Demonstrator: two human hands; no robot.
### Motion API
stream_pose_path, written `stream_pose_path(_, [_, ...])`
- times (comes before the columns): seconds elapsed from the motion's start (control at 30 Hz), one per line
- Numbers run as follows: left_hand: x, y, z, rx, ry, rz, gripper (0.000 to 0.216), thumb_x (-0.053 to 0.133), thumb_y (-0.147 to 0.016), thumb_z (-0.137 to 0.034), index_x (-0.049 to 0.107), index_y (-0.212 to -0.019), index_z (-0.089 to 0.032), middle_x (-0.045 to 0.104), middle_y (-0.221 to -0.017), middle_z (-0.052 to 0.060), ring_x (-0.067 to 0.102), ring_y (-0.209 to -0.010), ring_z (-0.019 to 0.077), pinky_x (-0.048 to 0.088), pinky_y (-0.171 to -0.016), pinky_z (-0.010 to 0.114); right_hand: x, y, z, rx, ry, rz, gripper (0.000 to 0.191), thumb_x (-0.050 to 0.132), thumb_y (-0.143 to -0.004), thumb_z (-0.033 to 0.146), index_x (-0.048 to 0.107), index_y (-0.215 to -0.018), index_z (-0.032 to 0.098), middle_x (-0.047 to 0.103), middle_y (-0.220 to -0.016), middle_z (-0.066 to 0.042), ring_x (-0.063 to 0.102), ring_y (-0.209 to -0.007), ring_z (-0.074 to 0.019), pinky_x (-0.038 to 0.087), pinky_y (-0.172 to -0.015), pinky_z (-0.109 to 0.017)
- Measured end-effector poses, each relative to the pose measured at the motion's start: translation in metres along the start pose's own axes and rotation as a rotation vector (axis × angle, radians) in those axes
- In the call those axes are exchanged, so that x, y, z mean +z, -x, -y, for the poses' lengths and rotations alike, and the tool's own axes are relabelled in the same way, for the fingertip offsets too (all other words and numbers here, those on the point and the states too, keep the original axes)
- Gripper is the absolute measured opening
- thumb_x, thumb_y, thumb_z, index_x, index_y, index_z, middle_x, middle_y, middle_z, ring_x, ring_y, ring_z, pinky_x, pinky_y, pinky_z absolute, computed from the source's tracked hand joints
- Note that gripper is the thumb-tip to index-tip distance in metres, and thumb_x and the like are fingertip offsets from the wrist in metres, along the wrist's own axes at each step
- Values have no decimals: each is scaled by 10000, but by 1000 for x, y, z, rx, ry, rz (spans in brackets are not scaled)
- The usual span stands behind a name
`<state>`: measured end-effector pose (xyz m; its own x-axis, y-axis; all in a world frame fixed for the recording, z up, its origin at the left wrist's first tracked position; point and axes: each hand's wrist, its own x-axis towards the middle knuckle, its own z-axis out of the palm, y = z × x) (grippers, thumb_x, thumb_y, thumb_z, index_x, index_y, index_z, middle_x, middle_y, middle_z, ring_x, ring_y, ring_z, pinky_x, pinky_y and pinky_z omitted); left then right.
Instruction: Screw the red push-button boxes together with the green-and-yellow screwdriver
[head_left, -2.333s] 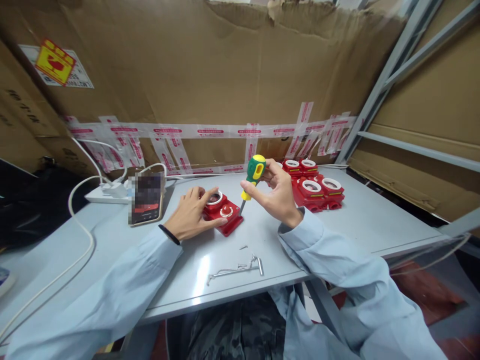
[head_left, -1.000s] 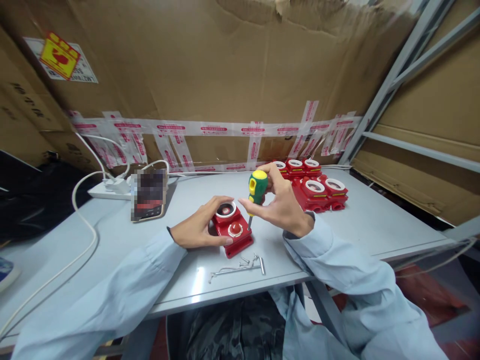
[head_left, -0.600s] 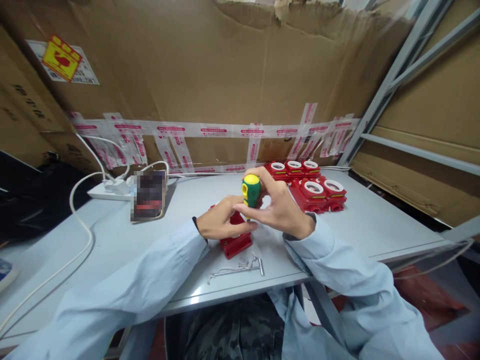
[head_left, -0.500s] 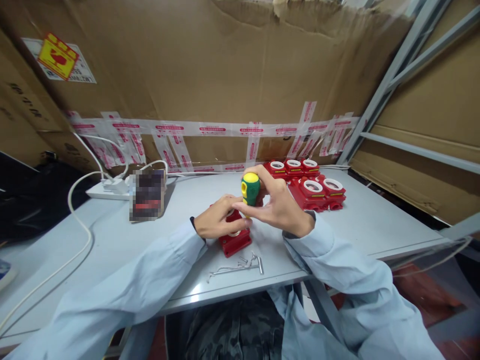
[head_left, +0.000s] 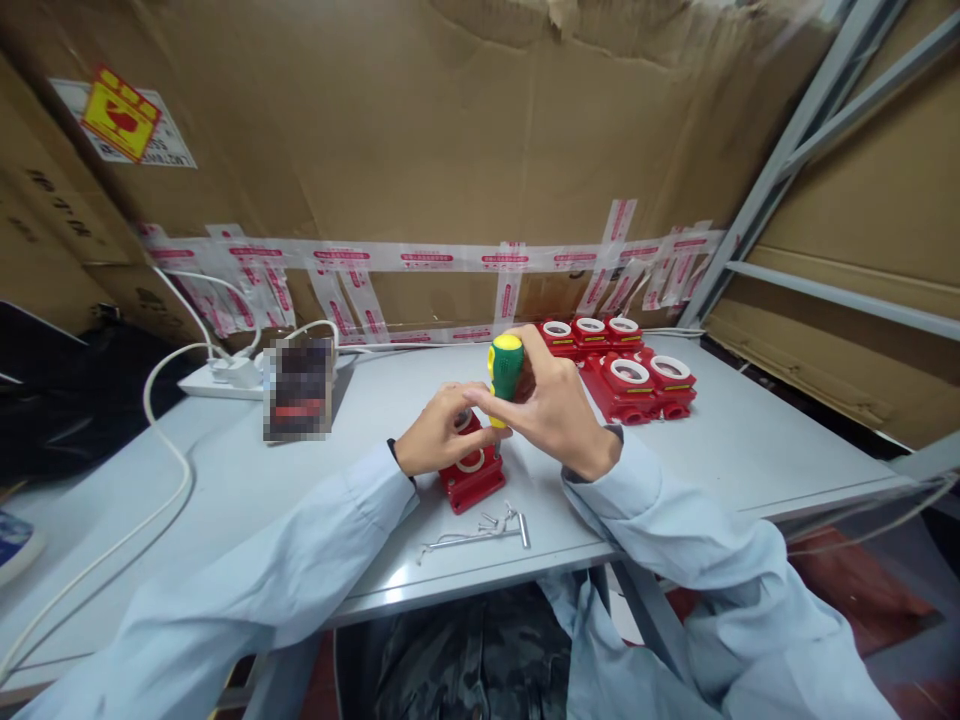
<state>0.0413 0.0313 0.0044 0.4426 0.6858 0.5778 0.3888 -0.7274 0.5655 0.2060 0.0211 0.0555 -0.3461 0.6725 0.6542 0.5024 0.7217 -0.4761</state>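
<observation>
A red box with white-ringed round fittings (head_left: 474,478) sits on the grey table (head_left: 735,440) in front of me. My left hand (head_left: 437,437) is closed over its top and grips it. My right hand (head_left: 553,408) is wrapped round a green and yellow screwdriver (head_left: 505,366) held upright, its tip down at the box's right edge. Just in front of the box lie loose screws and a metal hex key (head_left: 480,532).
A stack of red boxes (head_left: 624,368) stands at the back right. A phone (head_left: 298,389), a white power strip (head_left: 225,377) and a white cable (head_left: 161,470) lie at the left. Taped cardboard walls the back; a metal shelf frame (head_left: 780,160) rises at right.
My left hand has slid from the box's side onto its top, next to the screwdriver. The screwdriver has gone from tilted to upright, tip at the box. The box came nearer to me.
</observation>
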Motion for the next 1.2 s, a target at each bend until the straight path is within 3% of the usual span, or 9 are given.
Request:
stream_pose_path(0.17, [-6, -3, -5, 76, 122, 52, 278, 644, -833, -372, 509, -717, -159, 499, -686, -26, 439, -630, 108, 393, -604, 229, -3, 0, 1, -85, -94, 68, 379, 645, -795, 315, 481, -1108, 178, 568, -800, 6, 514, -584, -106, 416, -576, -230])
stream_pose_path(0.33, [-8, -5, -7, 49, 141, 85, 353, 509, -914, -443, 476, -698, -166, 489, -667, -13, 444, -651, 128, 394, -616, 246, -4, -5, -1, -89, -178, 124, 458, 667, -785, 338, 491, -1172, 169, 596, -862, -6, 520, -603, -101, 424, -580, -228])
stream_pose_path(0.43, [-8, -5, -6, 30, 108, 65, 369, 531, -893, -488, 481, -719, -166, 484, -678, -11, 440, -648, 131, 389, -602, 249, -6, -6, -1, -71, -135, 130, 520, 660, -798, 393, 474, -1228, 169, 606, -840, 2, 520, -586, -100, 412, -571, -226])
stream_pose_path(0.53, [-7, -5, -4, 17, 133, 52, 373, 575, -862, -512, 502, -763, -160, 465, -689, -23, 419, -614, 116, 373, -568, 237, -9, -7, 6, -95, 24, 80, 532, 644, -798, 488, 518, -1189, 150, 626, -813, -14, 537, -602, -116, 394, -585, -234])
stream_pose_path(0.7, [-8, -3, 0, 4, 43, 123, 378, 536, -891, -506, 634, -825, -147, 519, -701, -5, 412, -596, 114, 346, -550, 238, -18, -20, 28, -5, 585, 52, 528, 488, -835, 651, 600, -786, 137, 602, -629, -74, 561, -588, -195, 273, -539, -278])
stream_pose_path(0.8, [-9, -3, 2, 19, 9, 131, 398, 492, -917, -509, 661, -873, -152, 569, -726, 10, 437, -613, 125, 368, -574, 248, -22, -32, 35, -55, 661, 172, 431, 469, -902, 532, 606, -810, 134, 627, -674, -90, 568, -620, -200, 243, -549, -286])
stream_pose_path(0.93, [-13, -5, 4, 49, 103, 148, 428, 413, -954, -516, 643, -996, -157, 649, -938, 64, 563, -870, 195, 454, -774, 301, -30, -41, 31, -118, 574, 314, 358, 482, -922, 464, 593, -869, 128, 633, -721, -68, 539, -638, -170, 269, -588, -283])
stream_pose_path(1.03, [-15, -7, 5, 23, 170, 189, 419, 434, -945, -523, 647, -1011, -169, 648, -969, 72, 565, -980, 220, 458, -848, 321, -38, -44, 27, -139, 470, 397, 308, 491, -931, 421, 577, -868, 133, 620, -722, -44, 499, -611, -139, 283, -597, -273])
stream_pose_path(1.2, [-13, -6, 6, -117, 251, 173, 459, 590, -822, -588, 602, -990, -161, 601, -903, 42, 504, -666, 127, 433, -569, 239, -47, -48, 35, -289, 355, 585, 200, 530, -921, 349, 560, -908, 152, 612, -776, -35, 478, -632, -135, 291, -615, -271])
